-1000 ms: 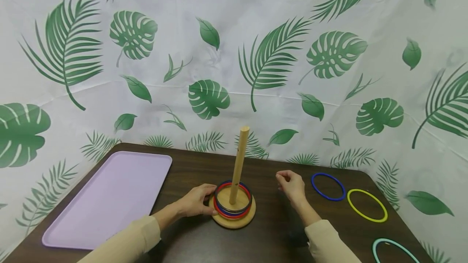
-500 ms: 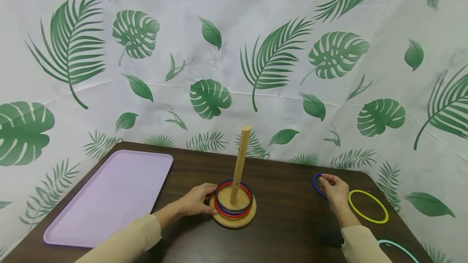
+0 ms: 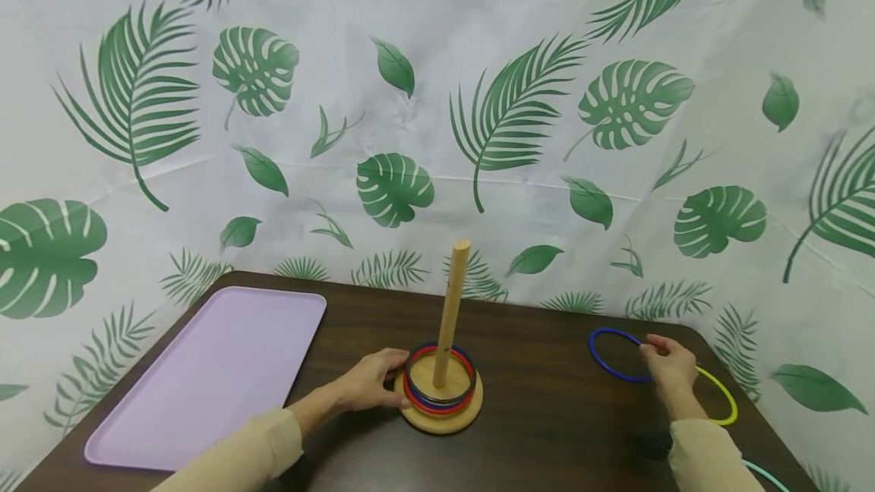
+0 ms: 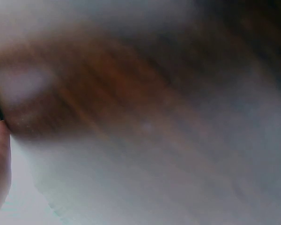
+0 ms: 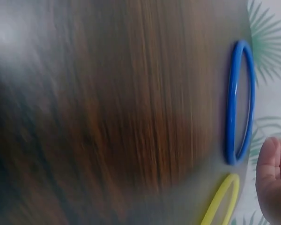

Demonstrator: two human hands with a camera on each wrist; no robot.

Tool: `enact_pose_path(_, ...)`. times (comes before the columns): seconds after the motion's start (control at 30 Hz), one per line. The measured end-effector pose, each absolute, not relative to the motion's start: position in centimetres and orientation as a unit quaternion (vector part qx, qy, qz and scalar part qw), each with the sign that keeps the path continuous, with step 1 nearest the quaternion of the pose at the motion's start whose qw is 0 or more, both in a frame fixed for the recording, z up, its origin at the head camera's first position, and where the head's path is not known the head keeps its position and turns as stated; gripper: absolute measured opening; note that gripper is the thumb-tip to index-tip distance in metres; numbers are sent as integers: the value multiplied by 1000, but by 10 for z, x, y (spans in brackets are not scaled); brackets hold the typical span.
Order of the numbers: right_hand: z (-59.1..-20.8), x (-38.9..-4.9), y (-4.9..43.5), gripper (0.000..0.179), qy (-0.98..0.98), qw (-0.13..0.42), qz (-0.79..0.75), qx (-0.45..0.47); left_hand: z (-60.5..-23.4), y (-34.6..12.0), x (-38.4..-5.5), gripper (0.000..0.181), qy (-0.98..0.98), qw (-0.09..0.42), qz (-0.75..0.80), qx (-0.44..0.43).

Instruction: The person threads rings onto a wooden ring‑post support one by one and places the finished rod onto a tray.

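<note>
A wooden ring-toss stand, with an upright post [image 3: 453,317] and a round base [image 3: 444,425], stands mid-table. Several dark, red and blue rings [image 3: 473,374] lie stacked around the foot of its post. At the left edge of the base, my left hand [image 3: 369,383] grips it between thumb and fingers. My right hand [image 3: 671,367] hovers at the far right, its fingers loosely curled. In the head view its fingertips overlap the right edge of a blue ring [image 3: 593,351]; in the right wrist view they show apart from that ring [image 5: 232,103].
A yellow ring [image 3: 733,401] lies partly hidden behind the right hand. Nearer the front right, part of a teal ring [image 3: 766,474] shows beside the sleeve. A lilac tray [image 3: 212,378] covers the left of the dark wooden table [image 3: 547,416]. A leaf-print cloth hangs behind.
My right hand has moved right, from beside the stand, across the blue ring to its right edge. The left hand has stayed at the stand's base.
</note>
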State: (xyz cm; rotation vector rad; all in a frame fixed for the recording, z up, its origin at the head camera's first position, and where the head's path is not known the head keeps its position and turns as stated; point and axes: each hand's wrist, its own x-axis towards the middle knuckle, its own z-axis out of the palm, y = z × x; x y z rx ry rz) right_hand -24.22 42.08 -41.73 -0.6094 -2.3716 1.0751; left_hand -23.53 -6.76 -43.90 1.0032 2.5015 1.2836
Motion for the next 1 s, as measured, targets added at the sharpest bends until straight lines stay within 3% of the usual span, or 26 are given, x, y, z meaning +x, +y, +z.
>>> enact_pose_path(0.5, -426, -256, 447, 35, -919, 209, 301, -143, -438, -68, -235, 71, 831, 90, 436, 333)
enact_pose_path(1.0, -438, -274, 460, 34, -932, 203, 274, -124, -442, -68, -237, 71, 830, 97, 443, 325)
